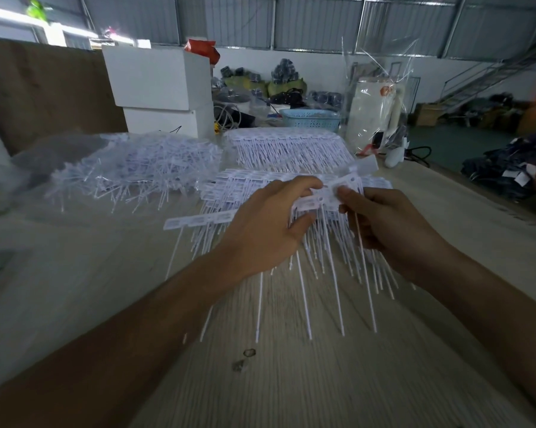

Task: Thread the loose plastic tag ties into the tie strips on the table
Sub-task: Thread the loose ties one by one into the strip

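Observation:
A white tie strip (pixel 198 220) runs across the middle of the table, its thin tails hanging toward me. My left hand (pixel 270 223) grips this strip, thumb on top and fingers curled under it. My right hand (pixel 381 220) pinches a single white tag tie (pixel 361 242) by its flat head, right beside the left thumb, with its tail pointing down. Under both hands lies a flat stack of more tie strips (pixel 229 183). A heap of loose tag ties (pixel 137 174) sits at the left.
A second stack of strips (pixel 288 146) lies further back. Behind it stand white boxes (pixel 158 78), a blue basket (pixel 310 118) and a clear plastic bag (pixel 375 118). Crumpled clear plastic (pixel 53 149) borders the loose heap. The wooden table (pixel 291 381) stretches toward me.

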A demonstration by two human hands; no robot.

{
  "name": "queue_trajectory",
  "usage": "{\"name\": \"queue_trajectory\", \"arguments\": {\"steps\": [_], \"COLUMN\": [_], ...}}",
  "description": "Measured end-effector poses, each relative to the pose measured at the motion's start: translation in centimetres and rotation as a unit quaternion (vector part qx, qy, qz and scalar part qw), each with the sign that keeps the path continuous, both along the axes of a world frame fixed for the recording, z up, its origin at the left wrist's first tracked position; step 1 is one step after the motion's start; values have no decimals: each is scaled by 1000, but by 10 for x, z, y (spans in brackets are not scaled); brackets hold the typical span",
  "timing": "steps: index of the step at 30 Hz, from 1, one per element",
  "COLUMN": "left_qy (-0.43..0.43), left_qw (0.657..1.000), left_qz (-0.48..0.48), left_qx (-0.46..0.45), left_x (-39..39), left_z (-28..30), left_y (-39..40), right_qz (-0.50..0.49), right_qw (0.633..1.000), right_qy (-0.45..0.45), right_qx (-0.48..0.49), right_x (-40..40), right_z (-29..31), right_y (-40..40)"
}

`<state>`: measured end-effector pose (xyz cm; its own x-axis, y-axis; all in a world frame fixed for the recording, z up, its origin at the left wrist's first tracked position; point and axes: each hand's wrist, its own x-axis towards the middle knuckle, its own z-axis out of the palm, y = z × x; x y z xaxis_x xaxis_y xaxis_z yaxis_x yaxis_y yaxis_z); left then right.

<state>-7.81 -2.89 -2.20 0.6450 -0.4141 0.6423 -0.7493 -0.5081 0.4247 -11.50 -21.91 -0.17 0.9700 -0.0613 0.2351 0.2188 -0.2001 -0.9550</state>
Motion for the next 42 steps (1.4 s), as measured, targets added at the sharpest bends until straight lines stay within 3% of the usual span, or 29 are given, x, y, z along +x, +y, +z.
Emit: {"name": "queue_trajectory", "arguments": {"steps": [5, 9, 15, 17, 20, 23, 26, 32, 39, 42], "left_qy": [-63, -43, 0, 3, 8, -4, -18, -92, -79, -76], "left_qw": [998, 999, 999, 998, 995, 995, 995, 996, 991, 993], "left_qz": [29, 0, -43, -54, -63, -55, -49, -22, 27, 27], "left_qx": [11, 16, -23, -42, -72, -82, -88, -3, 103, 85], "left_x": [1, 5, 9, 7, 6, 6, 8, 14, 18, 13], "left_z": [0, 0, -1, 0, 1, 0, -2, -4, -7, -5], "left_y": [1, 3, 3, 3, 3, 1, 2, 6, 13, 9], "right_qz": [6, -9, -38, -31, -3, 23, 24, 24, 15, 20], "right_qw": [993, 968, 899, 911, 963, 979, 978, 971, 959, 959], "right_qy": [-77, -167, -258, -248, -179, -122, -94, -115, -107, -110], "right_qx": [-87, -189, -353, -327, -202, -165, -184, -210, -263, -262], "right_x": [0, 1, 0, 0, -1, 1, 3, 1, -2, -1], "right_z": [-4, -4, -4, -3, 1, -1, -2, 0, 1, 1], "right_y": [1, -2, -3, -3, -2, -7, -11, -8, -7, -7]}}
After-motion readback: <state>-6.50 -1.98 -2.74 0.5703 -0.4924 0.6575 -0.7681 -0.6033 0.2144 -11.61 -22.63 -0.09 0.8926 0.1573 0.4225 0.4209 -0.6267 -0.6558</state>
